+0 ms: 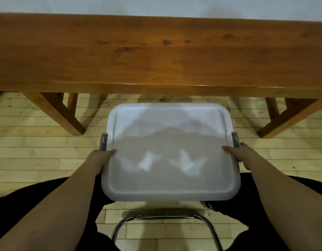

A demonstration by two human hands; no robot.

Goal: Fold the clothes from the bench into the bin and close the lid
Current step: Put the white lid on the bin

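A white translucent lid (170, 134) lies flat on the bin on the floor in front of me, covering it. Grey folded cloth with pale arrow-like marks shows faintly through the lid. My left hand (100, 159) grips the lid's left edge, thumb on top, just below a grey latch (103, 141). My right hand (240, 154) grips the right edge the same way, beside the other grey latch (235, 139). The wooden bench (156, 53) stretches across the view above the bin, and its top is bare.
Bench legs (57, 113) stand left and right of the bin on the light wooden plank floor (29, 147). A chrome chair frame (165, 221) sits between my knees, which are in black trousers. A pale wall runs behind the bench.
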